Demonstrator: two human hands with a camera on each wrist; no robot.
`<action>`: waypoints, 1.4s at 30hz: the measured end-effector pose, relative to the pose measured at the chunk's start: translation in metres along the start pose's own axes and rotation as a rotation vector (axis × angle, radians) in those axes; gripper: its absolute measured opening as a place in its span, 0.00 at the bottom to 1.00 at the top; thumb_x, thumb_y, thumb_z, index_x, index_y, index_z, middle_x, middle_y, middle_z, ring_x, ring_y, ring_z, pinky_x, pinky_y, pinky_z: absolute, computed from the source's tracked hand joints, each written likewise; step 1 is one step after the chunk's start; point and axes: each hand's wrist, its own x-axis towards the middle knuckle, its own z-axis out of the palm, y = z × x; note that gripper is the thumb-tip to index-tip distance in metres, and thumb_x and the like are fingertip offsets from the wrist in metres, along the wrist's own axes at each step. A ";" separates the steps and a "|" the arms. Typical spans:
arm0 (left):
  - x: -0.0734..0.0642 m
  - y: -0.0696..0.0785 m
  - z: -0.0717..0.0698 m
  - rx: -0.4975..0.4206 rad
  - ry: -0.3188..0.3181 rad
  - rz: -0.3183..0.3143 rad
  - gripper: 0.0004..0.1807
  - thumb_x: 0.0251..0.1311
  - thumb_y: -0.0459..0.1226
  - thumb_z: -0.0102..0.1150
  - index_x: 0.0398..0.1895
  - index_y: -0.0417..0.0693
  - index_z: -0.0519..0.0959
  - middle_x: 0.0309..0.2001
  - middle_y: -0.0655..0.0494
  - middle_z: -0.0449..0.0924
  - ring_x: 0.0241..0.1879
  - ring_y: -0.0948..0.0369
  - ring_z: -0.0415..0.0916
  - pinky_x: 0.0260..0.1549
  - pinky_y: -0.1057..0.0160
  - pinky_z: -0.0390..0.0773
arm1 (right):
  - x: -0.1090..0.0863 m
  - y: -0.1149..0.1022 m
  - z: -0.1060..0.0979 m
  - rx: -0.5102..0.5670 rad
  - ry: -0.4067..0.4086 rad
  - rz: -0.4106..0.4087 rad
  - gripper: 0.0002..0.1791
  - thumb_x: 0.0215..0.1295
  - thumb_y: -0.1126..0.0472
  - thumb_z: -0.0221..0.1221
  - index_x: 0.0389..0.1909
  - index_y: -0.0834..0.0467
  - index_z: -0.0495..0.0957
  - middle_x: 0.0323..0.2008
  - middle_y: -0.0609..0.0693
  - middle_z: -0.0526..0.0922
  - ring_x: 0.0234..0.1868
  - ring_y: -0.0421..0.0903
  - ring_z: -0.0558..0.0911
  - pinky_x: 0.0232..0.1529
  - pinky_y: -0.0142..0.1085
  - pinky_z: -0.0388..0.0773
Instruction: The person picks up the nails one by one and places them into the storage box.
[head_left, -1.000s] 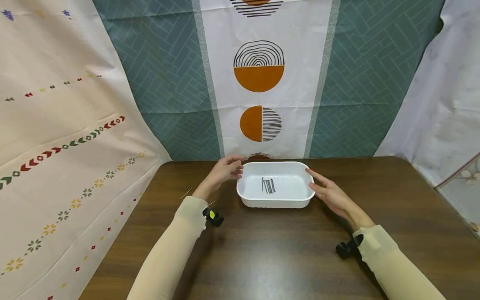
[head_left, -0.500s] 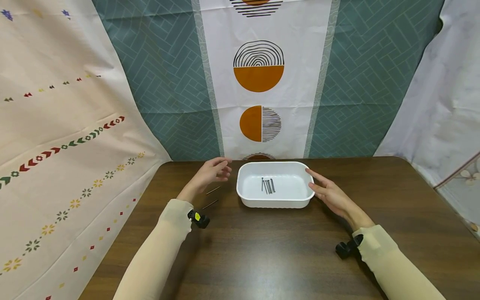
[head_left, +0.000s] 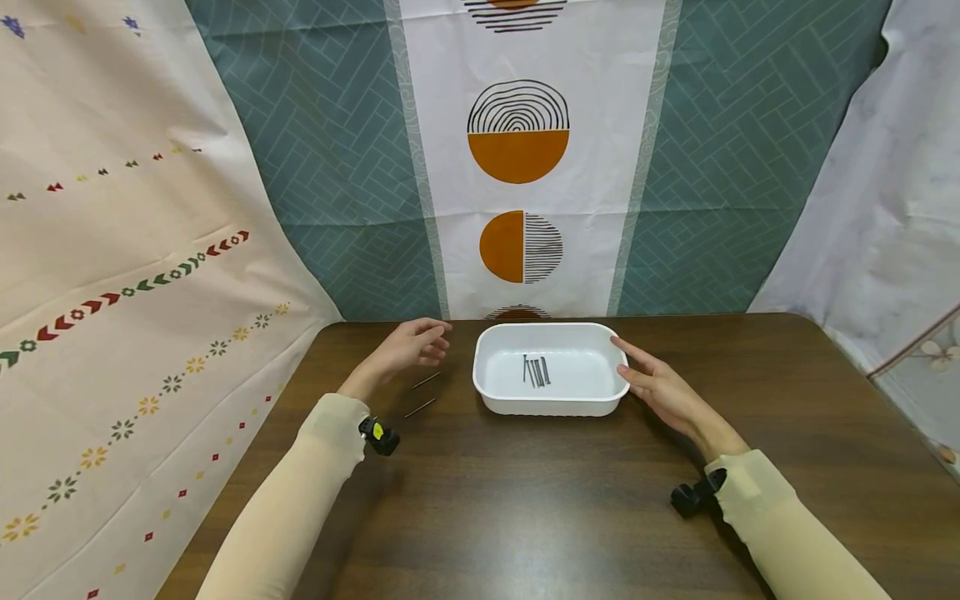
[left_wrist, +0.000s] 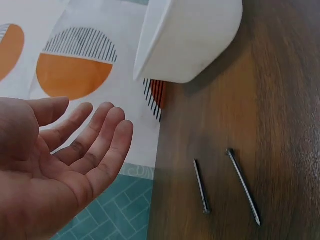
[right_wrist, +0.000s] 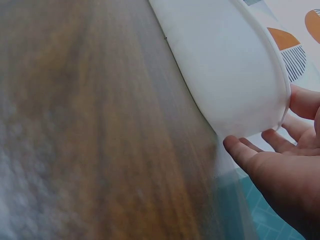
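Observation:
My left hand hovers over the left part of the table with its fingers relaxed and nothing in them. In the left wrist view its palm shows, fingers loosely bent. Below it two nails lie on the wood, a shorter nail and a longer nail. A white plastic tray stands in the middle, with several grey nails lying side by side in it. My right hand rests its extended fingers and thumb against the tray's right end, at the rim and the wall.
The brown wooden table ends at its back edge, just behind the tray. A patterned cloth hangs there, with pale cloths at both sides. A black wrist camera sits on the left sleeve.
My left hand has drawn away from the tray's left rim, leftward and slightly nearer, uncovering the two nails on the table. The right hand, the tray and its nails have stayed in place.

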 end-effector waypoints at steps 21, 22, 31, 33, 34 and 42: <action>-0.008 -0.015 -0.018 0.203 -0.268 -0.093 0.25 0.82 0.37 0.43 0.75 0.31 0.65 0.66 0.29 0.72 0.66 0.36 0.72 0.64 0.43 0.76 | -0.001 -0.001 0.000 0.002 -0.003 0.003 0.39 0.83 0.57 0.51 0.85 0.55 0.43 0.84 0.57 0.35 0.82 0.59 0.45 0.74 0.32 0.62; -0.009 -0.016 -0.018 0.207 -0.271 -0.095 0.25 0.82 0.37 0.43 0.75 0.31 0.65 0.66 0.29 0.72 0.66 0.36 0.72 0.64 0.43 0.75 | 0.000 -0.001 0.000 0.003 -0.005 0.002 0.39 0.83 0.57 0.51 0.85 0.56 0.43 0.84 0.57 0.35 0.82 0.59 0.45 0.74 0.32 0.61; -0.015 -0.026 -0.023 0.210 -0.279 -0.109 0.26 0.83 0.38 0.44 0.74 0.29 0.65 0.63 0.30 0.76 0.61 0.39 0.76 0.64 0.44 0.76 | 0.000 0.000 0.000 0.011 -0.008 -0.004 0.38 0.83 0.58 0.51 0.85 0.56 0.43 0.84 0.56 0.35 0.82 0.59 0.45 0.75 0.35 0.61; -0.016 -0.029 -0.024 0.207 -0.287 -0.111 0.26 0.83 0.38 0.44 0.73 0.28 0.65 0.62 0.30 0.76 0.61 0.39 0.76 0.64 0.44 0.76 | 0.000 0.000 0.000 0.016 -0.007 -0.005 0.38 0.83 0.58 0.51 0.85 0.56 0.43 0.84 0.56 0.35 0.82 0.59 0.45 0.73 0.33 0.63; -0.016 -0.030 -0.025 0.204 -0.290 -0.113 0.26 0.83 0.38 0.44 0.73 0.28 0.65 0.62 0.29 0.76 0.61 0.39 0.76 0.64 0.43 0.75 | 0.000 0.000 0.000 0.019 -0.007 -0.005 0.39 0.83 0.58 0.51 0.85 0.56 0.43 0.84 0.56 0.34 0.82 0.59 0.46 0.72 0.32 0.64; -0.020 -0.034 -0.028 0.218 -0.289 -0.125 0.26 0.83 0.39 0.43 0.74 0.29 0.65 0.61 0.30 0.77 0.62 0.40 0.77 0.63 0.43 0.77 | 0.000 0.000 0.000 0.013 -0.005 -0.004 0.39 0.83 0.57 0.51 0.85 0.56 0.44 0.84 0.56 0.34 0.82 0.59 0.44 0.74 0.35 0.61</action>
